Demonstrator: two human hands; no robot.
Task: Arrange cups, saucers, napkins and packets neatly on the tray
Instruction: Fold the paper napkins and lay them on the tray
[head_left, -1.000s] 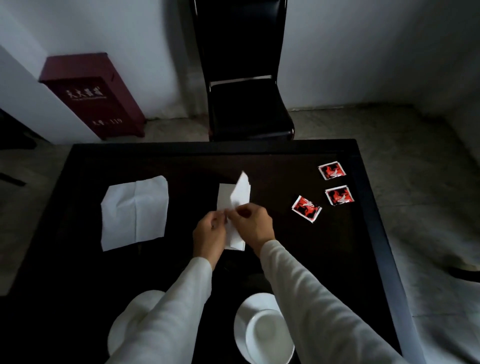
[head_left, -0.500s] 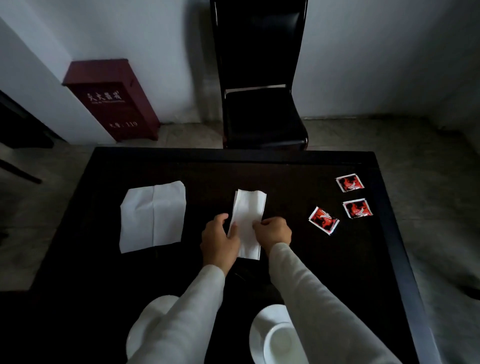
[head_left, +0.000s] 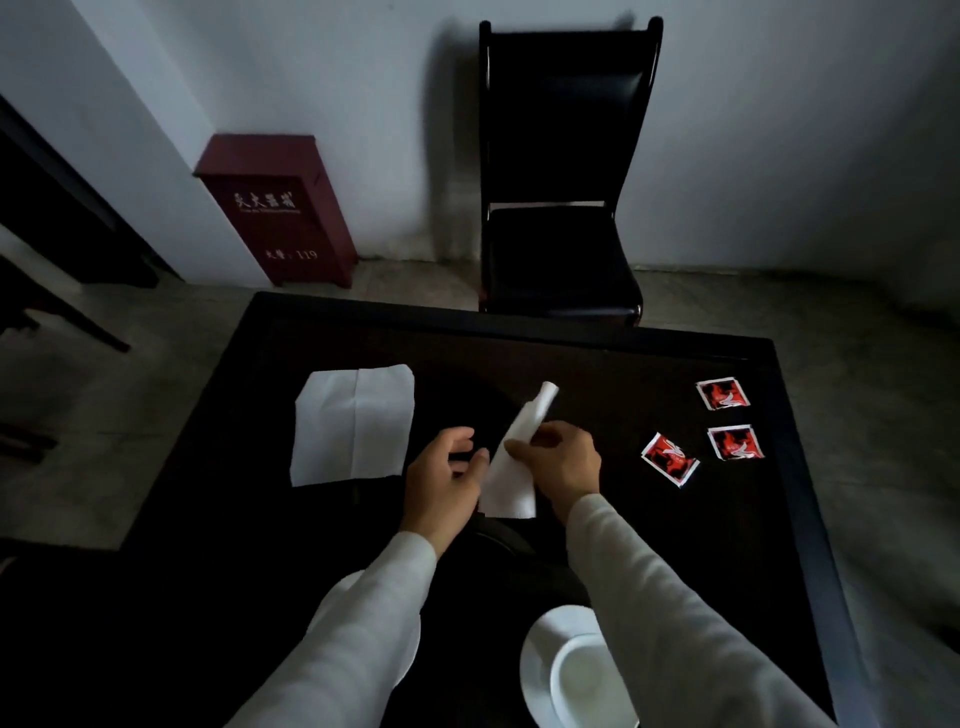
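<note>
At table centre, right hand (head_left: 558, 462) pinches the narrow folded napkin (head_left: 511, 486), far end lifted toward 1 o'clock. Left hand (head_left: 441, 478) is loosely curled just beside it at 9 o'clock, thumb at the edge; can't tell if it grips. Flat napkin (head_left: 353, 423) at 10 o'clock. Three red packets (head_left: 670, 460) at 3 o'clock. Cup (head_left: 579, 680) on saucer (head_left: 537, 652) at 6 o'clock, all on black table (head_left: 597, 364).

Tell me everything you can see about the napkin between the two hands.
The folded napkin is white, soft paper by its look, folded into a narrow strip. It slants over the dark table, its far end lifted and curled, its near end wider and flatter. The right hand pinches it at mid-length. The left hand sits at its left edge, thumb close, contact unclear.
</note>
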